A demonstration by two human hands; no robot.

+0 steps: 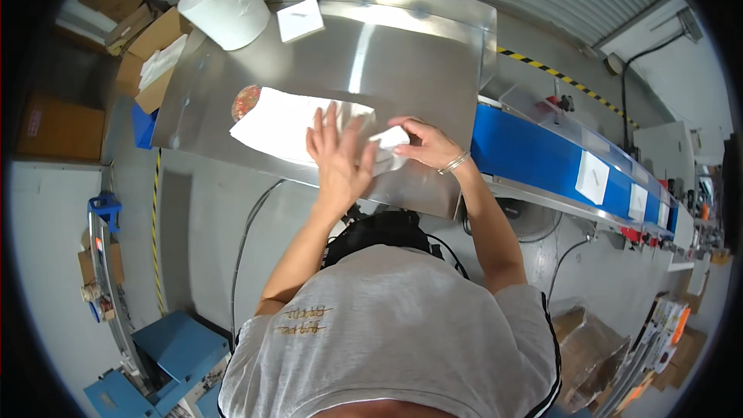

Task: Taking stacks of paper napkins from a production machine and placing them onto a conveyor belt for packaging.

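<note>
On the worktop [418, 50], right hand [433, 145]: grip clamped, with a folded white end [392, 138] pinched between thumb and fingertips; whether it's joined to the sheet can't really be told.
Left hand [339, 161]: fingers spread apart, palm down over the white sheet [279, 125]; a bit blurred, so how hard it's being pressed can't be told.
Possible snag: the sheet could get skewed or creased if the right end is tugged while the left side isn't pinned; slick-looking metal probably wouldn't help.
Sheet vs grip: laid out under the left hand and off to its left, with the right grip at its right end.
Sheet's left end: a red-speckled round thing [244, 101], partly covered.
Far left corner: big paper roll [236, 15], white square [300, 20] placed just beside it.
Off right: blue conveyor belt [534, 147], white pieces [593, 178] spaced along it.
</note>
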